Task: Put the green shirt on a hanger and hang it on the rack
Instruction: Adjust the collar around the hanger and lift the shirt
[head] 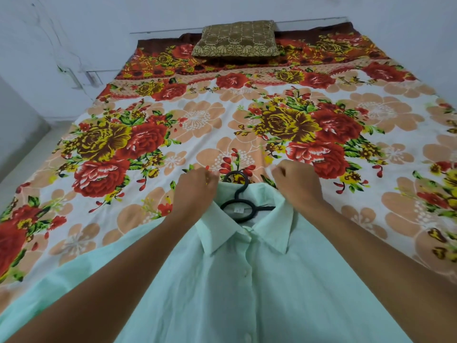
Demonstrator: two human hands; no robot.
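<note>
The green shirt (pixel 247 288) lies flat on the bed (pixel 222 125), front up and buttoned, at the bed's near edge and running out of view at the bottom. It is pale mint, thin and lightly creased, with small white buttons down a central placket and a pointed collar spread open. Its long axis runs from the near edge toward the pillow (pixel 236 39), collar end farthest from the viewer. One sleeve spreads out to the left of the collar across the floral bedsheet.

A black hanger (pixel 238 206) sits inside the neck opening, its round centre ring showing above a white label and its hook pointing past the collar toward the pillow.

The left hand (pixel 196 188) is curled on the shirt's shoulder fabric just left of the hook; the right hand (pixel 295 180) is curled on the shoulder fabric just right of it. Both appear to grip the cloth beside the collar.

Beyond the collar the bedsheet stretches open to the pillow at the far edge, against a pale wall. Bare floor shows left of the bed.
</note>
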